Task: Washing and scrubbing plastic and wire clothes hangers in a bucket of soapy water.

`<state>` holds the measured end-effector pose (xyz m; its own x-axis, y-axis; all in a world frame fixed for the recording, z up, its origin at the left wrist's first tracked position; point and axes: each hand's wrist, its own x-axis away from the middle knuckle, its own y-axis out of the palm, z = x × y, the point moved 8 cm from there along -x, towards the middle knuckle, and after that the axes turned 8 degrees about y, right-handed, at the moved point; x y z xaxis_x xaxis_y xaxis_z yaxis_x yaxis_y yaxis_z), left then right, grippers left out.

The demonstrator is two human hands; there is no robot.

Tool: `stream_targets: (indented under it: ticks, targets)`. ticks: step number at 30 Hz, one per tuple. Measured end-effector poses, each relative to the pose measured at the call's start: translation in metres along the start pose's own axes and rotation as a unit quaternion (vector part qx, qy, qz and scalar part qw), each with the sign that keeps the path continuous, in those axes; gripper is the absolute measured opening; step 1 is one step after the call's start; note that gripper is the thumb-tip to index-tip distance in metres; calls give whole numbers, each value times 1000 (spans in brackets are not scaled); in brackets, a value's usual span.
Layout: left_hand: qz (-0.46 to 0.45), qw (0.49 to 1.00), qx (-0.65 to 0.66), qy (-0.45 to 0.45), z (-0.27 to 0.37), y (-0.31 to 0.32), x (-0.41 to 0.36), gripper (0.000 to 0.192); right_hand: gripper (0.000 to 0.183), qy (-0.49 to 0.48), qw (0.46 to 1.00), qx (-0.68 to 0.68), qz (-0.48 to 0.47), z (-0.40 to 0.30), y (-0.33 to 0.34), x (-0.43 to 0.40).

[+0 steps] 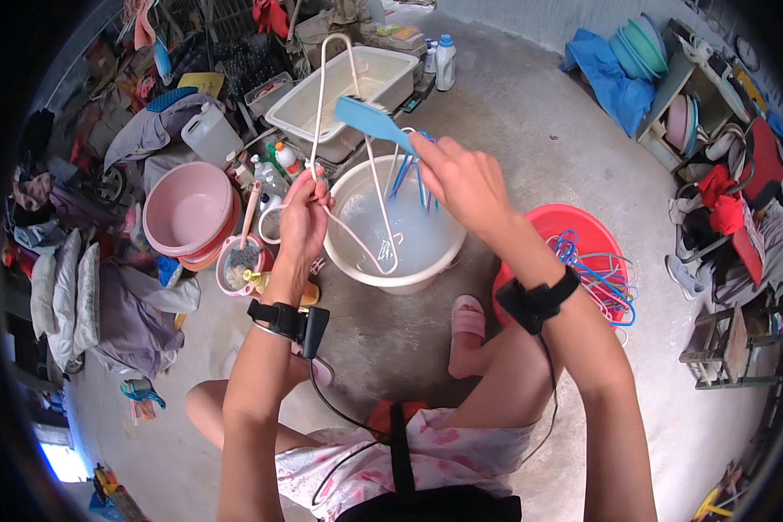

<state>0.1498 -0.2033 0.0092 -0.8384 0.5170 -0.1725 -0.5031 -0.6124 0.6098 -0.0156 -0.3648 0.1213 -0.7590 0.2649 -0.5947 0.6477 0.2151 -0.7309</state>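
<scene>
My left hand (305, 212) grips a white clothes hanger (320, 98) near its hook, holding it upright over a cream plastic basin (455, 251). Cloudy water fills much of this basin, and blue and purple hangers (404, 177) lean in it at the far right. In my right hand (460, 176) is the handle of a blue scrubbing brush (372, 121); its head lies across the upper part of the white hanger, bristles facing away from me. Whether the bristles touch the hanger cannot be told. A red basin (535, 218) with many coloured hangers (584, 264) stands to the right, partly behind my right forearm.
A large white tub (401, 81) stands beyond the cream basin. Pink basins (189, 202), a small pink bucket (225, 280) with scrubbers and several bottles (271, 179) crowd the left. A white detergent bottle (445, 64) stands behind; a wooden stool (724, 346) is far right.
</scene>
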Motion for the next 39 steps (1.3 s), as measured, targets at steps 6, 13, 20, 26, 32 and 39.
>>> stream_targets:
  ticks: [6,13,20,26,32,39]
  targets:
    - [29,996,55,70,18,-6,-17,21,32,-26,991,3,-128,29,34,31]
    - [38,993,31,109,23,-11,-33,23,31,158,944,-121,-263,88,81,106]
    - [60,993,-9,97,12,-53,-27,25,32,178,927,-126,-306,71,116,98]
    - [88,993,0,80,-13,-54,-19,25,32,227,913,-125,-314,90,132,112]
    - [83,994,16,76,-37,-73,-16,27,30,302,901,-117,-290,96,132,111]
    - [113,991,33,67,-64,-84,-10,27,24,277,871,71,-400,116,192,132]
